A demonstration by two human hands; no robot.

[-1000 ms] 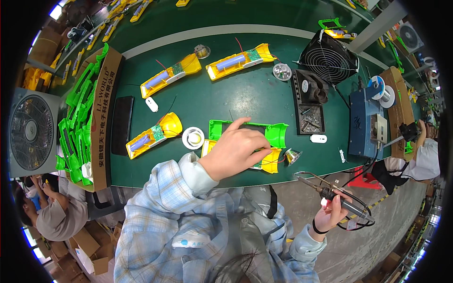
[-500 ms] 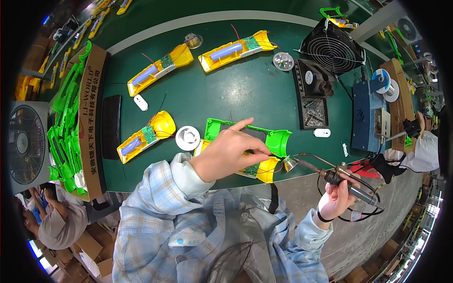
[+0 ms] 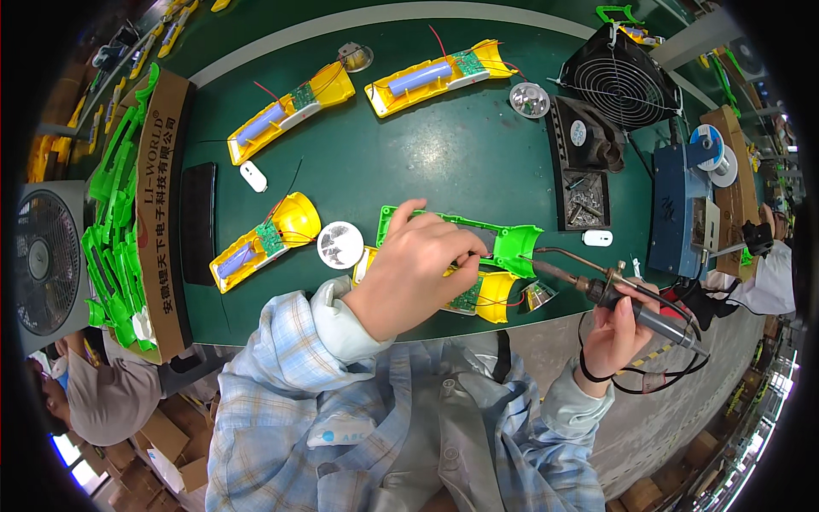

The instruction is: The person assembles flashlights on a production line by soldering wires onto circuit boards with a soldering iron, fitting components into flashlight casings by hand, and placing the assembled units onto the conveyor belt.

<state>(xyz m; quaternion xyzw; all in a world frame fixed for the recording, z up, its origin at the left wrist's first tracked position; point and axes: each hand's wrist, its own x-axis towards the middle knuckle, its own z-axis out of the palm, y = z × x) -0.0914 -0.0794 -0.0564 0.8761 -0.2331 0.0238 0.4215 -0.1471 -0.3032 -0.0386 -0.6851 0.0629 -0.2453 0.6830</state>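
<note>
The right hand's (image 3: 616, 340) fingers clamp the iron (image 3: 606, 295), right of the green shell (image 3: 515, 246). The left hand (image 3: 416, 273) is over the yellow shell (image 3: 497, 297), near bench (image 3: 444, 175) edge; its grip I cannot tell.

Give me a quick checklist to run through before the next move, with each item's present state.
1. Soldering iron held in the right hand: ok.
2. Iron tip clear of the green shell: cannot tell; they overlap in this view.
3. Left hand gripping something: cannot tell; too little shows between thumb and finger.
4. Nearest yellow housing fully visible: not ok; the left hand covers part.
5. Black fan with grille uncovered: ok.
</note>
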